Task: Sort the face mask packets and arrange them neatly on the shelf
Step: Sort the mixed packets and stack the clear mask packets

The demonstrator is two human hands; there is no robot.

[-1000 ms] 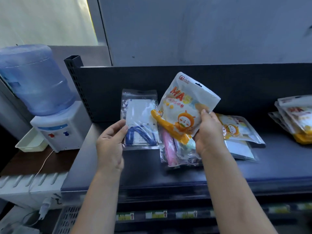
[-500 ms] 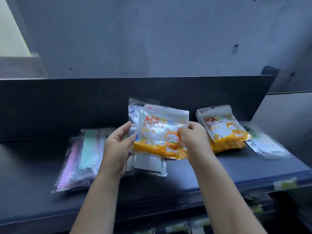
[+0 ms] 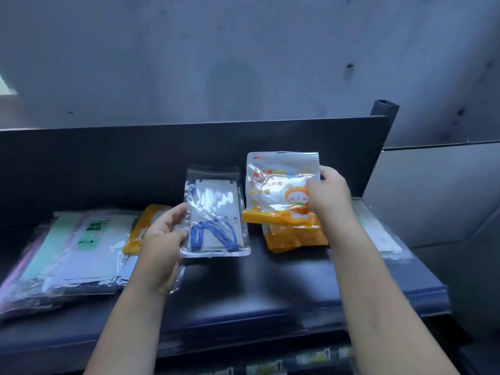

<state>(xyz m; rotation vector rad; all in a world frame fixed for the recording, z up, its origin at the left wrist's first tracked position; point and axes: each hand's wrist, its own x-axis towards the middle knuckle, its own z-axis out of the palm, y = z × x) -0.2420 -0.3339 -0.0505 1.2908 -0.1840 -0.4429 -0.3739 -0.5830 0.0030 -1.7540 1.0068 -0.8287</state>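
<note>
Since a moment ago the two packets have come apart: the left hand (image 3: 162, 239) now holds the clear packet (image 3: 216, 212), blue ear loops showing, fingers pinching its left edge, while the right hand (image 3: 328, 196) pinches the orange cartoon packet (image 3: 278, 190) over a matching orange stack (image 3: 295, 239). On the left pile (image 3: 81, 247) a green label reads "FACE MASK"; the orange packet's print is too blurred to read. Bare dark shelf (image 3: 270, 288) lies open between the hands and along the front edge.
</note>
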